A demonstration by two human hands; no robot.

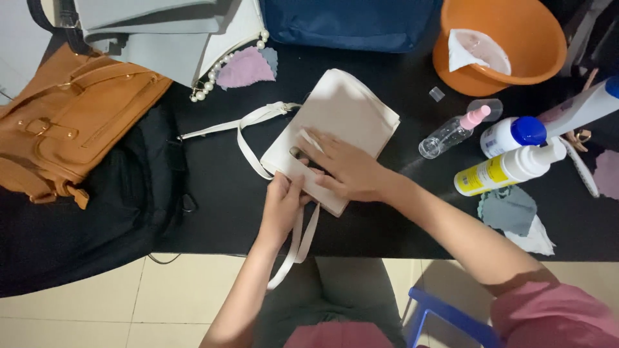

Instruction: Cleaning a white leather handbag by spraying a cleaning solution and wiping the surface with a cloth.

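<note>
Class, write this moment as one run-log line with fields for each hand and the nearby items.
left hand: gripping cream bag edge | right hand: flat on bag | nearby: spray bottle, orange basin, tan satchel

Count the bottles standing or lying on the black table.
4: a clear spray bottle, a blue-capped white bottle, a yellow-labelled white pump bottle, and a white bottle at the right edge. More may lie out of frame.

The left hand [282,207] is curled, with its fingers bent and its thumb pointing up. The right hand [345,169] lies flat with its fingers spread out, just past the left fingertips. Both arms are bare. The right arm comes in slanted.
</note>
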